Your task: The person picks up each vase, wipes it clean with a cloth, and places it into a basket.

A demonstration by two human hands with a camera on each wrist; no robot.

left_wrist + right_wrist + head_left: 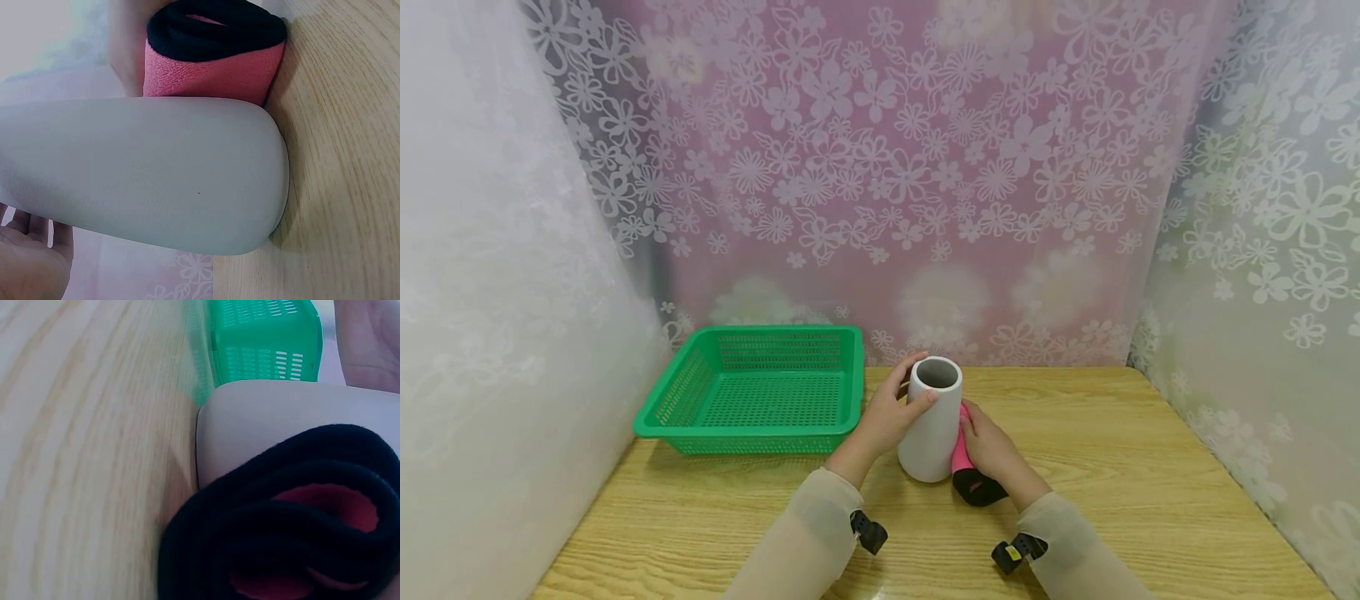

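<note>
A tall white vase with a round open mouth stands upright on the wooden table. Near its top, my left hand grips it, thumb on the near side and fingers round the far left. In the left wrist view, part of that hand shows beside the vase's smooth wall. My right hand holds a rolled pink fleece item with a black band at the vase's right side. The right wrist view shows the black band in several folds, pink inside, overlapping the vase's lower part.
A green plastic basket with perforated walls stands to the left of the vase. Behind the wooden table hangs a pinkish curtain with white flowers. Pale flowered sheets close off both sides.
</note>
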